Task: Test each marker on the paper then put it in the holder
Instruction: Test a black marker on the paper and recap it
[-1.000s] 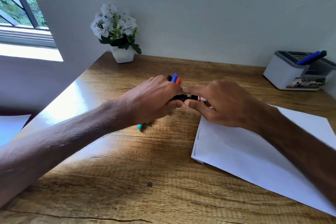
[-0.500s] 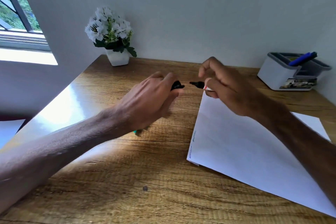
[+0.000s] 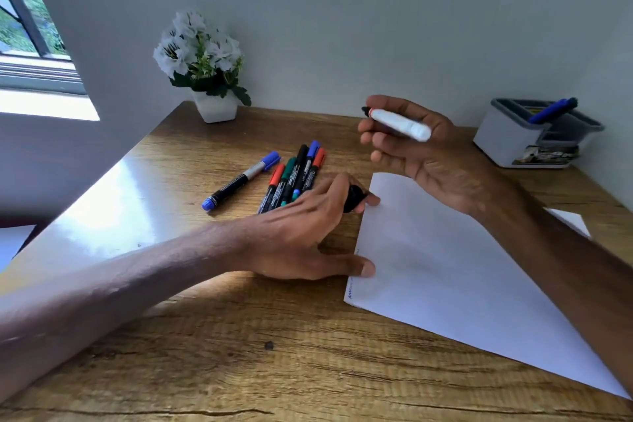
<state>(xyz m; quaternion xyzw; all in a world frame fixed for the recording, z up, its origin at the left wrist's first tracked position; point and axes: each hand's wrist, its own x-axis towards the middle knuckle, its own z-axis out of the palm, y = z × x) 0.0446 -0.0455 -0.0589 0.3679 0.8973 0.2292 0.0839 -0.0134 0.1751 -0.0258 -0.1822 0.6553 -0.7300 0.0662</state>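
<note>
My right hand (image 3: 421, 151) is raised above the far end of the white paper (image 3: 462, 277) and holds an uncapped white marker (image 3: 399, 123), its dark tip pointing left. My left hand (image 3: 308, 233) rests low at the paper's left edge, thumb and a fingertip on the sheet, and grips the black cap (image 3: 352, 197). Several capped markers (image 3: 298, 175) in red, green, black and blue lie bunched on the desk just behind my left hand. A blue-capped marker (image 3: 243, 180) lies apart to their left. The grey holder (image 3: 534, 135) at the far right has one blue marker (image 3: 551, 110) in it.
A white pot of white flowers (image 3: 209, 79) stands against the back wall at the desk's far left corner. The wooden desk (image 3: 239, 353) runs up to walls at the back and right. A window is at the upper left.
The cap has come off the marker. My left hand dropped with the cap to the paper's left edge, uncovering the bunch of markers. My right hand lifted the white marker up and right.
</note>
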